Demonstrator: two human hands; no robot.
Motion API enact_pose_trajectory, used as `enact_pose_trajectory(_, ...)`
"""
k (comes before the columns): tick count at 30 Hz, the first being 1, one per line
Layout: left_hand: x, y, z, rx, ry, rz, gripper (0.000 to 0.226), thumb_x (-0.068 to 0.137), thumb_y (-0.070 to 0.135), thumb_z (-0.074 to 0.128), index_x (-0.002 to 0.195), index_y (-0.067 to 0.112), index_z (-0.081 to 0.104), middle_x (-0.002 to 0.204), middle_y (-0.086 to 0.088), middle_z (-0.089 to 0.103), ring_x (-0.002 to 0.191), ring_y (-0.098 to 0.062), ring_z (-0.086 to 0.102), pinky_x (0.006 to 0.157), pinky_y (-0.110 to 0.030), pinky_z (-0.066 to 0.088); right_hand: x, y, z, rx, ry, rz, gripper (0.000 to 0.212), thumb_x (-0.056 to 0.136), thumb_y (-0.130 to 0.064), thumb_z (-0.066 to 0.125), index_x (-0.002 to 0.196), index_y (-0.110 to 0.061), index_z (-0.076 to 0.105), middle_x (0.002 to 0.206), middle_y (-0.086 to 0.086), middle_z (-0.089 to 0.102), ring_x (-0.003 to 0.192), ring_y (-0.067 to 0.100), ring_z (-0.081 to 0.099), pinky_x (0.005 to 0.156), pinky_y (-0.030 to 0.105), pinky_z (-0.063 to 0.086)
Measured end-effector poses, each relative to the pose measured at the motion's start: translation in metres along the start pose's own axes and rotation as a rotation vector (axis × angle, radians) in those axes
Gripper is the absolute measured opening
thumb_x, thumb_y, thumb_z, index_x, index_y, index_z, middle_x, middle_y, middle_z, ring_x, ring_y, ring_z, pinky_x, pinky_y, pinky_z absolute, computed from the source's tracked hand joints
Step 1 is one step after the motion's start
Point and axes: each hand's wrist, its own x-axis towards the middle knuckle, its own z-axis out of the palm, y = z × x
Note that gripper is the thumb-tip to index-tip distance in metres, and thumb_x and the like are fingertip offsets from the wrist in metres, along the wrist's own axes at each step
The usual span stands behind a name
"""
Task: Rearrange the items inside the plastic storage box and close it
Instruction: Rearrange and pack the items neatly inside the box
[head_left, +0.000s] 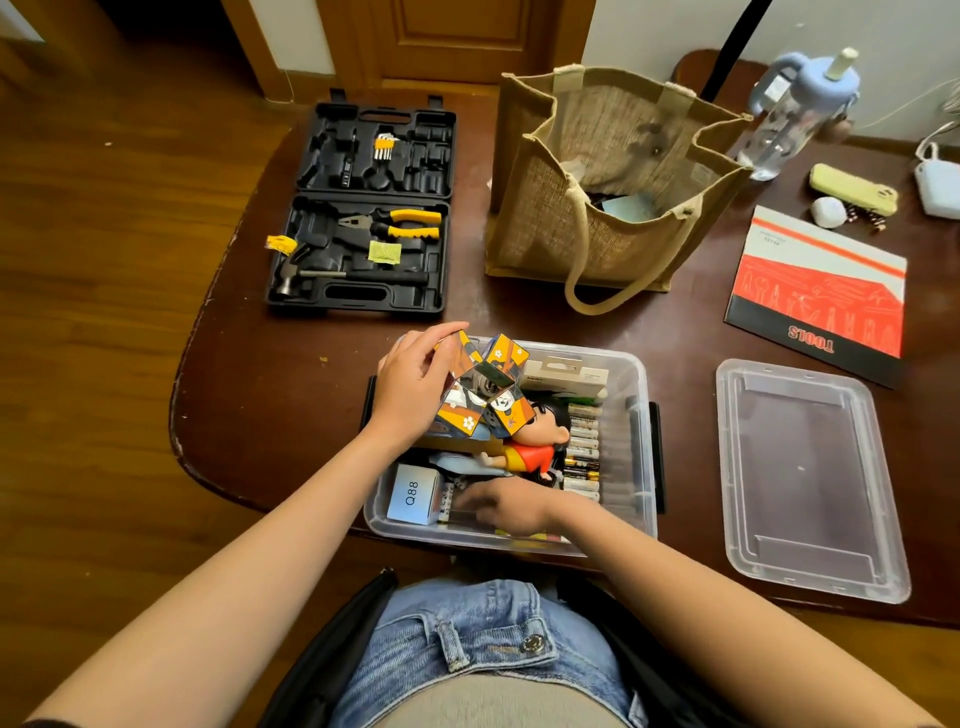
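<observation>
Inside the clear plastic storage box (636, 415), your left hand (410, 387) fingers clamp a glossy folding cube puzzle (485, 387); your right hand (511, 506) fingers lie blurred, state unclear, beside the boxy Q88 carton (413, 493).

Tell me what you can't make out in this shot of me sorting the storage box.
Head view only:
- Right hand: motion-blurred inside the storage box; whether it holds anything is unclear.
- Box items beneath the folding cube, gripped by the left hand: covered.
- Jute bag contents: shadowed by its walls.
- Battery labels: too small.
</observation>
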Motion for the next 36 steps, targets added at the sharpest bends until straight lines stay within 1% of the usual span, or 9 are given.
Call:
enact_pose_trajectory(4,0.0,0.001,0.0,0.002,0.003,0.006,0.029,0.101,0.022,0.041,0.121,0.025,0.062,0.093,0.012,0.055,0.104,-0.018,0.053,0.099,-0.051,0.037,0.026,-0.009,0.004,-0.134,-0.093,0.038,0.056,0.095,-0.006,0.041,0.147,-0.023,0.031,0.152,0.006,0.032,0.135,0.026,0.037,0.11,0.036,0.033)
enact_pose_trajectory(8,0.0,0.001,-0.001,0.003,0.007,0.004,0.029,0.101,0.022,0.041,0.12,0.025,0.063,0.089,0.013,0.054,0.099,-0.018,0.053,0.097,-0.049,0.039,0.034,-0.008,0.003,-0.254,-0.087,0.081,0.059,0.093,-0.007,0.042,0.146,-0.03,0.029,0.14,0.01,0.048,0.12,0.031,0.05,0.1,0.042,0.044)
enact_pose_trajectory(12,0.0,0.0,0.0,0.002,0.011,0.009,0.029,0.101,0.021,0.042,0.12,0.024,0.063,0.087,0.015,0.053,0.096,-0.015,0.051,0.096,-0.048,0.039,0.033,-0.007,0.004,-0.355,-0.091,0.067,0.06,0.094,-0.008,0.042,0.146,-0.031,0.025,0.13,0.013,0.055,0.111,0.032,0.055,0.094,0.042,0.048)
enact_pose_trajectory(19,0.0,-0.002,0.0,0.006,0.01,0.006,0.029,0.101,0.023,0.042,0.121,0.025,0.063,0.092,0.011,0.055,0.101,-0.018,0.053,0.097,-0.05,0.039,0.036,-0.008,0.005,-0.429,-0.076,0.008,0.059,0.093,-0.004,0.045,0.146,-0.024,0.029,0.126,0.014,0.057,0.11,0.033,0.055,0.093,0.04,0.047)
enact_pose_trajectory(23,0.001,-0.003,0.0,0.005,0.013,0.01,0.029,0.101,0.023,0.041,0.121,0.025,0.062,0.094,0.008,0.057,0.101,-0.018,0.053,0.096,-0.049,0.04,0.04,-0.009,0.006,-0.514,-0.109,0.009,0.044,0.094,-0.004,0.042,0.137,-0.014,0.043,0.126,0.014,0.058,0.111,0.032,0.054,0.089,0.035,0.044)
enact_pose_trajectory(29,0.001,-0.004,0.002,-0.003,0.025,0.002,0.029,0.101,0.022,0.042,0.12,0.026,0.063,0.092,0.005,0.058,0.1,-0.018,0.053,0.096,-0.048,0.04,0.038,-0.001,0.01,-0.478,0.04,-0.022,0.03,0.093,-0.01,0.047,0.121,-0.008,0.058,0.116,0.015,0.061,0.106,0.033,0.056,0.083,0.035,0.047)
enact_pose_trajectory(32,0.001,-0.005,0.002,-0.001,0.028,0.006,0.029,0.101,0.022,0.041,0.119,0.026,0.063,0.091,0.005,0.058,0.098,-0.017,0.053,0.096,-0.046,0.04,0.038,0.003,0.014,-0.504,0.112,-0.068,0.024,0.092,-0.004,0.046,0.113,-0.003,0.056,0.11,0.019,0.061,0.101,0.034,0.058,0.072,0.034,0.044)
enact_pose_trajectory(34,0.001,-0.006,0.002,0.002,0.025,0.008,0.029,0.101,0.022,0.042,0.119,0.026,0.063,0.09,0.007,0.057,0.099,-0.017,0.053,0.096,-0.045,0.04,0.039,0.004,0.016,-0.539,0.154,-0.101,0.028,0.093,-0.001,0.043,0.119,0.0,0.052,0.115,0.02,0.06,0.105,0.035,0.057,0.077,0.037,0.046)
enact_pose_trajectory(36,0.001,-0.006,0.002,0.003,0.023,0.011,0.029,0.101,0.021,0.042,0.119,0.026,0.063,0.089,0.009,0.056,0.099,-0.016,0.052,0.096,-0.044,0.04,0.039,0.004,0.016,-0.544,0.186,-0.108,0.035,0.093,0.001,0.041,0.127,-0.001,0.048,0.125,0.019,0.057,0.114,0.035,0.055,0.09,0.039,0.045)
